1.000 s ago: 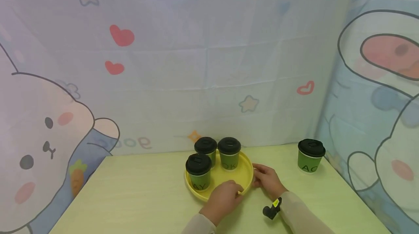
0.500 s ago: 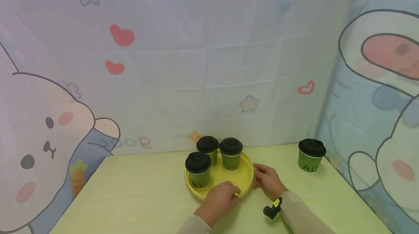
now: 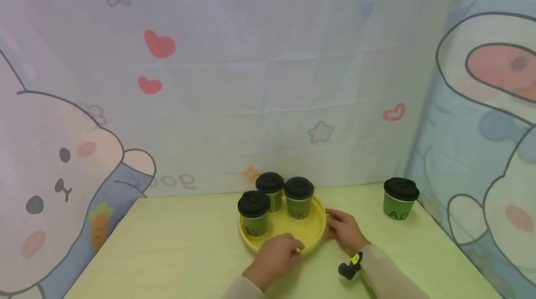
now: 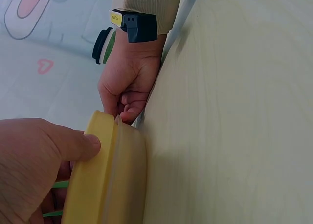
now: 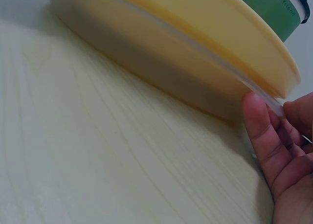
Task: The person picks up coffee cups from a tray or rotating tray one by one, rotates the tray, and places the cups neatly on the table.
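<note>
A round yellow turntable (image 3: 313, 225) sits mid-table, carrying three green paper cups with black lids: one at front left (image 3: 256, 226), one behind it (image 3: 274, 200), and one marked OK (image 3: 298, 208). My left hand (image 3: 274, 259) grips its near rim; in the left wrist view the thumb presses the outside of the yellow wall (image 4: 89, 177), with fingers inside. On the right side, my right hand (image 3: 345, 232) pinches the pale lower edge (image 5: 222, 62) beneath the yellow top, as the right wrist view shows.
Another lidded green cup (image 3: 397, 209) stands on the table (image 3: 180, 243) near its right edge. A black wrist camera (image 3: 350, 267) is strapped to the right wrist. Printed cloth (image 3: 234, 103) hangs close behind the table and along its right side.
The yellow top has turned clockwise: the front-left cup went back, the rear cup right, the OK cup right and slightly forward. My left hand moved left with the rim; my right hand stayed.
</note>
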Available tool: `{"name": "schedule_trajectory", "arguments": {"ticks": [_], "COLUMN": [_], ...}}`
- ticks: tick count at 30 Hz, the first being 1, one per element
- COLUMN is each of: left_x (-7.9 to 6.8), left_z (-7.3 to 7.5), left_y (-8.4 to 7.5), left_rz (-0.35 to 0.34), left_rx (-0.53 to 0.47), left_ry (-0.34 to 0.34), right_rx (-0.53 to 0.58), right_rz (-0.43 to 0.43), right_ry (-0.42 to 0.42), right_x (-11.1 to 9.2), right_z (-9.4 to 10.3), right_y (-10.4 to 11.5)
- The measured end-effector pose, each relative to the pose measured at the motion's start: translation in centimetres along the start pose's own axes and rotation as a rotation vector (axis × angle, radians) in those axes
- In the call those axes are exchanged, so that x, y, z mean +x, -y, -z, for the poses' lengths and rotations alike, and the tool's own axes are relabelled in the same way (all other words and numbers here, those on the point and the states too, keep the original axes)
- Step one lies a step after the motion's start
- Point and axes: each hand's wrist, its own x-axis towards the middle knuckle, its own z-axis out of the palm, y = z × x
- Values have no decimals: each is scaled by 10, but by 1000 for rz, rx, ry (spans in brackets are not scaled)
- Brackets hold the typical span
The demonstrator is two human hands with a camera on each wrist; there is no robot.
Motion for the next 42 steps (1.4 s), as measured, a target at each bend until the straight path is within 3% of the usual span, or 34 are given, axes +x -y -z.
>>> {"name": "schedule_trajectory", "arguments": {"ticks": [20,30,34,38,40,42], "left_x": [-11,-14,-19,-32,-40,-47], "left_z": [14,14,27,45,51,54], "left_y": [8,19,39,76,96,115], "left_rz": [-16,-23,-16,4,75,195], "left_rx": [-42,-59,-200,-328,-377,-418], "left_ry": [3,1,-34,-164,-238,-339], "right_rx": [-20,-15,-18,-24,-27,-26], "right_rz": [-13,-17,-11,-8,-8,-11], "right_ry": [-10,-19,-34,-37,-38,-39], "right_x": [-6,-3,-4,-4,-4,-4], "right_z": [1,4,2,-1,-2,-3], "right_y": [13,5,7,7,7,5]}}
